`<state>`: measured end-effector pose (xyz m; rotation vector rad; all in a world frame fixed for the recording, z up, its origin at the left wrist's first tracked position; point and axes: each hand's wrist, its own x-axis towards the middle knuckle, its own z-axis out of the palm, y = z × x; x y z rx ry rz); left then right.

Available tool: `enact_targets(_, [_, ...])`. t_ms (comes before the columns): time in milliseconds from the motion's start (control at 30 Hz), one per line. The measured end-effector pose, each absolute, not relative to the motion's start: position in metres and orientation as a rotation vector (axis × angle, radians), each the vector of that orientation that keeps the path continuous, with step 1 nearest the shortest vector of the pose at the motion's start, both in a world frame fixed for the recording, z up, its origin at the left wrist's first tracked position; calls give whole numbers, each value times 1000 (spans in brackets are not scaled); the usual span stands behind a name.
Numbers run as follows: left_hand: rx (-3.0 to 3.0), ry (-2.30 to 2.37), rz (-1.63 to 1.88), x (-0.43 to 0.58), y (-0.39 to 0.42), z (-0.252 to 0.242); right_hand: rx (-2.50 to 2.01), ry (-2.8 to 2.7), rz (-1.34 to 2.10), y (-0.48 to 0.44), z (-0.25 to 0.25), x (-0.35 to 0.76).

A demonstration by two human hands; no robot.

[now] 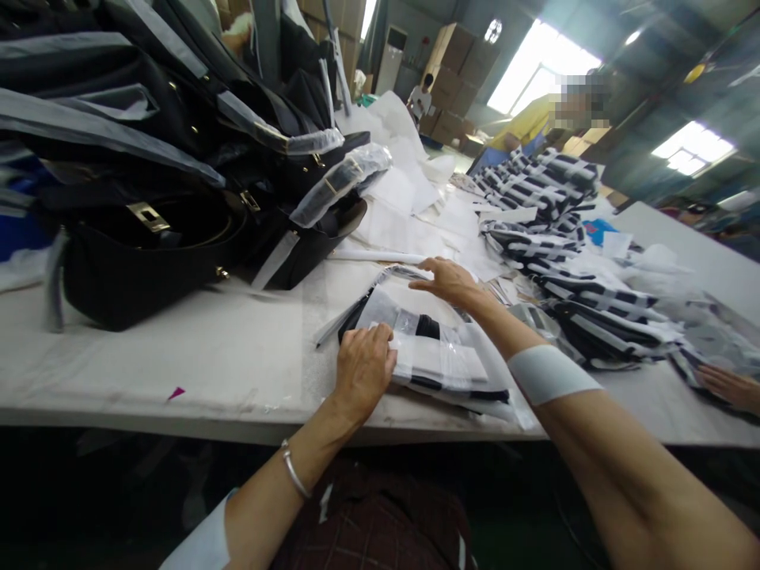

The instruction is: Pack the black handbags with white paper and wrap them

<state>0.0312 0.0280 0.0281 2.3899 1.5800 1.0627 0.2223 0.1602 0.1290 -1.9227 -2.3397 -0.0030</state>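
A flat black-and-white checked bag (427, 326) in clear plastic lies near the table's front edge, with a pale sheet over part of it. My left hand (365, 368) has its fingers curled over the package's left side, gripping it. Over the far side, my right hand (448, 281) stretches out with fingers apart, close to the crumpled clear plastic. Whether its fingertips touch the plastic is hard to make out.
Black handbags (142, 277) with wrapped handles are heaped at the left. Checked bags (534, 190) pile up at the right, near another person's hand (727, 386). White sheets (404, 174) lie behind on the table (148, 364). A person in yellow (528, 127) is beyond.
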Motion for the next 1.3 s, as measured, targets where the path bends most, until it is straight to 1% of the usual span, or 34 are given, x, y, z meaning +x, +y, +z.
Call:
enact_targets(67, [2385, 1573, 1072, 31, 28, 28, -1743, -2151, 48, 157, 116, 215])
enact_targets(167, [2373, 1561, 1096, 30, 27, 27, -1575, -2140, 88, 143, 79, 184])
enact_targets(267, [2381, 1554, 1082, 30, 28, 29, -1576, -2256, 70, 130, 44, 157])
enact_targets(333, [2407, 1553, 1061, 29, 28, 30, -1593, -2263, 130, 128, 35, 150])
enact_targets(400, [2434, 1548, 1048, 28, 27, 30, -1583, -2220, 304, 131, 42, 152])
enact_targets(467, [2463, 1541, 1036, 27, 27, 29, -1548, -2177, 462, 135, 62, 162])
enact_targets(600, [2569, 1501, 985, 22, 27, 35, -1481, -2142, 497, 123, 109, 209])
enact_targets(700, [2700, 1457, 939, 21, 26, 53, -1594, -2213, 526, 89, 118, 255])
enact_targets(767, [2833, 1367, 918, 23, 25, 65, -1686, -2336, 480, 60, 108, 280])
enact_targets(833, [2999, 1168, 851, 27, 23, 69, -1666, -2501, 356, 32, 89, 295])
enact_targets(933, [3179, 930, 626, 34, 25, 55, -1541, -2631, 74, 1, 57, 299])
enact_targets(1000, [3229, 949, 542, 34, 29, 37, -1519, -2603, -84, -10, 39, 295])
enact_targets(1100, [3297, 957, 602, 28, 40, 17, -1548, -2509, -209, -18, 19, 288])
enact_targets(1200, [3356, 866, 609, 22, 49, 15, -1556, -2437, -266, -19, 8, 286])
enact_targets(1300, [3362, 879, 536, 20, 52, 23, -1556, -2412, -300, -19, 10, 287])
